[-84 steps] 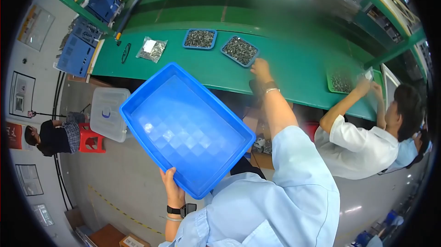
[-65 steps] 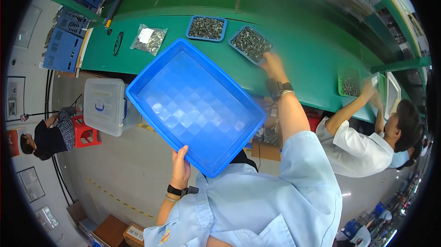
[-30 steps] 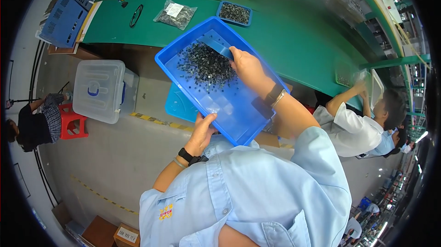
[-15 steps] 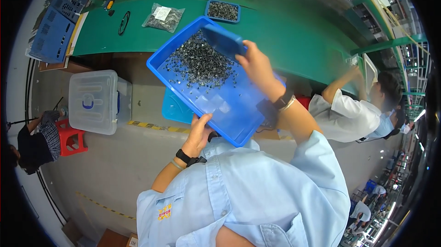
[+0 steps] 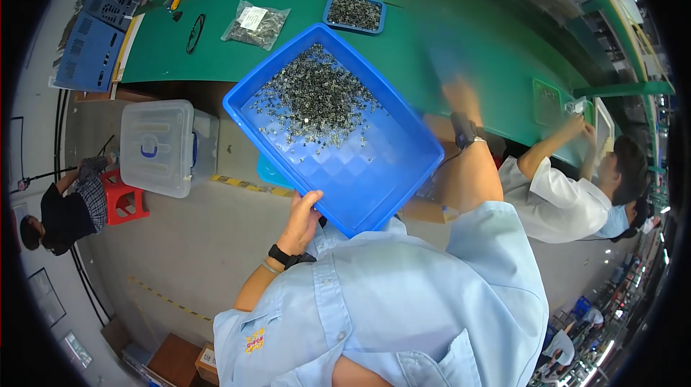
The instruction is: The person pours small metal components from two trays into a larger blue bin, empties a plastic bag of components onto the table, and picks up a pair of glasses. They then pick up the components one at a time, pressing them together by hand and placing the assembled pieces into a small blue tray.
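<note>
A large blue bin (image 5: 374,178) with a heap of small dark and silvery metal parts (image 5: 313,96) is tilted in front of me. My left hand (image 5: 299,223) grips its near left edge, thumb over the rim. Off the bin's right side, over the green table, my right hand (image 5: 462,103) is smeared by motion. A blurred small blue tray (image 5: 445,60) shows at its fingers; what the tray contains cannot be made out.
On the green table (image 5: 165,49) lie a second small blue tray (image 5: 354,14) of parts, a plastic bag (image 5: 255,25) of parts and a black cable loop (image 5: 195,34). A clear storage box (image 5: 157,148) stands left. A co-worker (image 5: 568,193) sits at right.
My right hand has swung out of the bin to the right, taking the small tray away from over the parts. The heap is now fully visible. My left hand still holds the bin.
</note>
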`<control>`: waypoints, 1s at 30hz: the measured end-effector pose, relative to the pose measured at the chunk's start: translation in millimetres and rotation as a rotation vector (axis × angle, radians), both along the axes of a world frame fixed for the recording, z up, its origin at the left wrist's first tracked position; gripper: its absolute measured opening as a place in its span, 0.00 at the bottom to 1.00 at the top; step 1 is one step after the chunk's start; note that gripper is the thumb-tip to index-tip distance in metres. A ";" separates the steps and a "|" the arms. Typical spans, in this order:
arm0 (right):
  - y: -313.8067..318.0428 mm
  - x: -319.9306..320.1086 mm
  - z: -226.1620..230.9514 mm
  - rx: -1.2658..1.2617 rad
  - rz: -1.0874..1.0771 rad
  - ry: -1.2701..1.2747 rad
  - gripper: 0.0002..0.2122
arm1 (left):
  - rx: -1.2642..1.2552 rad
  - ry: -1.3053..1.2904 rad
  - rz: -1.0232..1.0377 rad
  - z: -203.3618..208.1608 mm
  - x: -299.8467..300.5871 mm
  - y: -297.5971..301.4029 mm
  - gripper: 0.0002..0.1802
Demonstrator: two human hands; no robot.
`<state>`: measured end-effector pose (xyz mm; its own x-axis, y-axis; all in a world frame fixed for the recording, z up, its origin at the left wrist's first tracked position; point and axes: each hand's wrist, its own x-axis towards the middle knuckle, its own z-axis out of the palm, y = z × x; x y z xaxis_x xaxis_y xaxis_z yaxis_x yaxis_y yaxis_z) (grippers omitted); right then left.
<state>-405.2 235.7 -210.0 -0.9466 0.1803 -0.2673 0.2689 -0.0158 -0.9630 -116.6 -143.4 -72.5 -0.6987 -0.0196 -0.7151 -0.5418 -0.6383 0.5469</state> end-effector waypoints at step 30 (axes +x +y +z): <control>-193.8 -170.4 17.6 -0.006 0.350 -0.385 0.14 | -0.050 -0.113 0.188 -3.5 -12.5 30.8 0.31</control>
<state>-575.6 41.9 -192.4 -0.7828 -0.1318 -0.6081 0.5939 0.1335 -0.7934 -129.0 -112.6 -76.0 -0.5945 -0.1793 -0.7839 -0.4757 -0.7075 0.5226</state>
